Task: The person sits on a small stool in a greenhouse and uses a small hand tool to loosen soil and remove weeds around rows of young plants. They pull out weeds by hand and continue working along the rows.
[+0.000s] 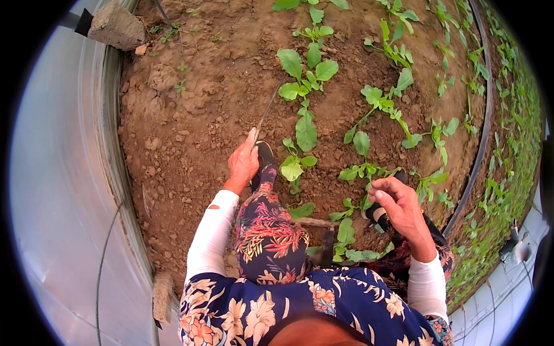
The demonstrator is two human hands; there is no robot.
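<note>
My left hand [244, 161] is closed on a thin dark rod [270, 101], whose far part slants up and right to the leaves of a seedling in the nearest plant row. My right hand [396, 201] is raised over the second row, thumb and fingers curled near each other; I see nothing held in it. Young leafy green plants [306, 129] stand in brown soil [194, 129] before me. A pale yellow-green leaf [292, 168] lies low beside my left shoe [265, 152].
Plastic sheeting [56, 142] walls the left side, with a concrete block [117, 27] at upper left and another block [162, 300] lower down. A black hose [480, 151] runs along the right. Another person [517, 251] is far right.
</note>
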